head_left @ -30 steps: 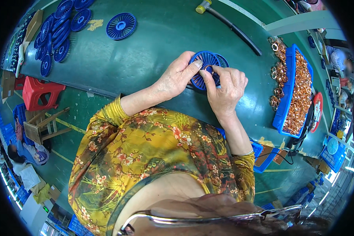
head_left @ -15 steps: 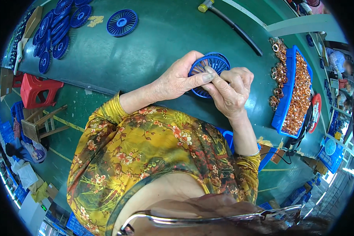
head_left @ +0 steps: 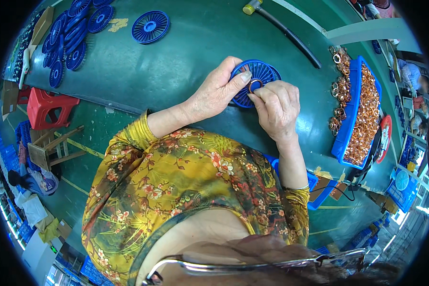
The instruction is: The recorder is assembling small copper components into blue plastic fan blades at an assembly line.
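Head view, looking down: my left hand [head_left: 214, 93] grips the blue spoked wheel [head_left: 261, 71] at its left side, thumb laid over the face and fingers behind, so that the face tilts toward me above the green table [head_left: 190, 52]. This wheel serves as landmark for the rest. At its hub lies a copper ring [head_left: 256, 80], one edge of it exposed. My right hand [head_left: 279, 107] is just right of the hub, thumb and forefinger drawn narrow against the ring's near right edge; I cannot tell whether they pinch it or only press. Half a second ago my left thumb and right fingertips met over the hub and hid the ring; now they stand apart and its outline shows. I judge that ring and hub are being worked together, though how firmly the ring sits is not visible. Far left of the landmark is a pile of similar wheels [head_left: 74, 38], and beyond it to the left lies a single wheel [head_left: 150, 27]. Beyond it to the right rests a mallet [head_left: 287, 33]; well to its right, loose copper rings [head_left: 340, 90] lie beside a blue tray [head_left: 349, 112] filled with more.
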Demonstrator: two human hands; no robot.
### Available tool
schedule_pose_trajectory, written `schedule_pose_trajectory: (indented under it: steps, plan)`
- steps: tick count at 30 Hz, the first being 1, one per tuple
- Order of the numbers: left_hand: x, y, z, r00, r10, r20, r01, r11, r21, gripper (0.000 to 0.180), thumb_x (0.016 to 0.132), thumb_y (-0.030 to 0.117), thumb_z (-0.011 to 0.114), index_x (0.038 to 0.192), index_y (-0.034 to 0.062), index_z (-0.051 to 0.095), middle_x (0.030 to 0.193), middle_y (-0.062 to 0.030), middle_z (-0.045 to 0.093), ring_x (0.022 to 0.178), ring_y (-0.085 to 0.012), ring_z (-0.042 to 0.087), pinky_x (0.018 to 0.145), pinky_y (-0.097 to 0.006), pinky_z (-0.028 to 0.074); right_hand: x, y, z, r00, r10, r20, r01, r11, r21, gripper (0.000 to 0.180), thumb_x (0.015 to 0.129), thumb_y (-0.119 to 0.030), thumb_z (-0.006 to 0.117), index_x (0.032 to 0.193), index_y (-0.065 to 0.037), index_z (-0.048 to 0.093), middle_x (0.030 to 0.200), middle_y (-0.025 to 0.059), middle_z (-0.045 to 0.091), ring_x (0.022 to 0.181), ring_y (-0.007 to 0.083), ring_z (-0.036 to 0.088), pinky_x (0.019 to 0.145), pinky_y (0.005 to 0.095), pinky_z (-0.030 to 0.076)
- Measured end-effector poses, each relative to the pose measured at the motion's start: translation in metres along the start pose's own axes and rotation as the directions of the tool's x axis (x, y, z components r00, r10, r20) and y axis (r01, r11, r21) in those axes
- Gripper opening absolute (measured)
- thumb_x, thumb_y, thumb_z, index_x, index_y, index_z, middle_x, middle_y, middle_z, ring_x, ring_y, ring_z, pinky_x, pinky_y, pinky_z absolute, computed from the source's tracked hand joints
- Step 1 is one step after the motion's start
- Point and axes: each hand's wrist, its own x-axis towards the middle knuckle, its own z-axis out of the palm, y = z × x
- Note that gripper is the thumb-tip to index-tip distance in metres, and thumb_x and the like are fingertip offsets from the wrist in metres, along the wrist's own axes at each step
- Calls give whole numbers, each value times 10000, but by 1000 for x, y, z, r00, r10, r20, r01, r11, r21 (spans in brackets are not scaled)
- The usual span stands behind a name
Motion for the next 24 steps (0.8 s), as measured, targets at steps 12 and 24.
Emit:
schedule_pose_trajectory:
  steps: [12,24]
  plan:
    - [0,2,0,998,-55,-20,53,994,-94,272,991,253,476,1101,4,485,945,-72,545,876,-113,516,799,-285,459,-5,-5,3,989,77,-126,-73,997,35,247,698,-129,776,814,-105,559,772,20,597,725,215,587,660,347,449]
    - [-4,1,1,999,2,42,0,999,-37,278,991,209,458,1186,11,469,1026,-26,545,946,-74,501,861,-236,431,-1,-10,10,984,133,-120,-136,990,-22,204,733,-145,761,759,-101,563,717,25,575,672,220,565,626,337,437]
